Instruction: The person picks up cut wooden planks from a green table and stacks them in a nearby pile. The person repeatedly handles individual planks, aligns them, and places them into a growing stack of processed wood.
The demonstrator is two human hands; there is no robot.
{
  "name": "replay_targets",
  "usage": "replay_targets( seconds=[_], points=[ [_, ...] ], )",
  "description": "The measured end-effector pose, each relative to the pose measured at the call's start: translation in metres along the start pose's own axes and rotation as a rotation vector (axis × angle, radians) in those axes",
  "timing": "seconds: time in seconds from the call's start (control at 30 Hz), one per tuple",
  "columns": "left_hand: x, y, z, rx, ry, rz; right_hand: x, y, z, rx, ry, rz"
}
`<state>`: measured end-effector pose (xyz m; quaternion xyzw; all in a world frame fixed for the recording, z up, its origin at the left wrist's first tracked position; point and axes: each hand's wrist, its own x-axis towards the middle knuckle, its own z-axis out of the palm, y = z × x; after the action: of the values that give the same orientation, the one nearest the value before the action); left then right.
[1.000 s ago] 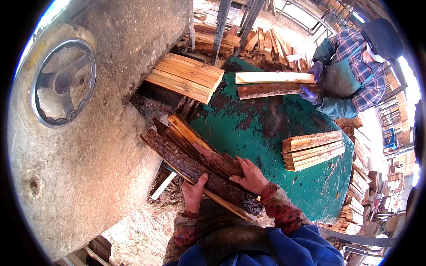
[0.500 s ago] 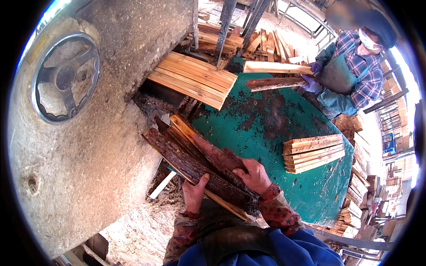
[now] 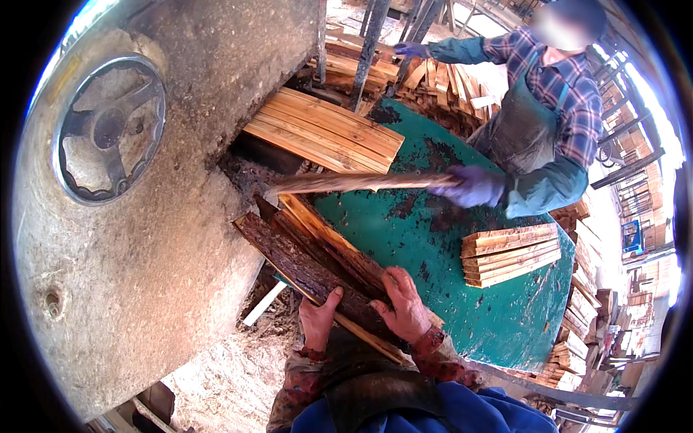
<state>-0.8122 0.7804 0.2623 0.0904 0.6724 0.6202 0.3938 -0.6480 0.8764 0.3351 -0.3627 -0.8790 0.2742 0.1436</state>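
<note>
Several bark-covered wood slabs [image 3: 299, 263] lie in a bundle before me, slanting from the machine's side down toward my waist. My left hand [image 3: 319, 320] is closed round the lower left edge, thumb on top of the bark. On the right side of the bundle, my right hand [image 3: 406, 304] grips the outer slab, its fingers over the edge and its thumb toward the bark. A co-worker's gloved hand [image 3: 473, 186] holds a long, blurred wood strip [image 3: 368, 182] across the far end of my bundle. The co-worker's other gloved hand [image 3: 413, 50] reaches to the far side.
A tall machine body [image 3: 195, 252] with a handwheel [image 3: 108, 128] stands on my left. Sawn boards [image 3: 325, 133] jut from it over a green table [image 3: 419, 245]. A stack of wood pieces [image 3: 511, 252] sits on the table's right. Woodpiles [image 3: 447, 83] lie beyond.
My right hand has shifted slightly down and left along the slabs. The co-worker has swung one strip toward the machine, and the other hand, now without a visible strip, stretches to the far side.
</note>
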Motion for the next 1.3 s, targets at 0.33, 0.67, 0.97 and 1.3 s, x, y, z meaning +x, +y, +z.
replay_targets(
  seconds=[0.33,0.67,0.97,1.3],
  points=[
    [0.001,-0.002,0.0,-0.029,-0.002,-0.02,-0.004,-0.021,-0.015,-0.135,-0.128,-0.087],
    [0.006,-0.01,0.001,-0.085,-0.008,0.07,0.047,-0.035,-0.061,0.046,-0.02,-0.23],
    [-0.001,0.008,0.004,-0.044,-0.011,0.089,0.096,0.028,-0.006,-0.228,-0.369,-0.237],
    [-0.001,0.006,0.003,-0.16,-0.015,0.077,0.07,0.005,-0.007,-0.172,-0.179,-0.134]
  ],
)
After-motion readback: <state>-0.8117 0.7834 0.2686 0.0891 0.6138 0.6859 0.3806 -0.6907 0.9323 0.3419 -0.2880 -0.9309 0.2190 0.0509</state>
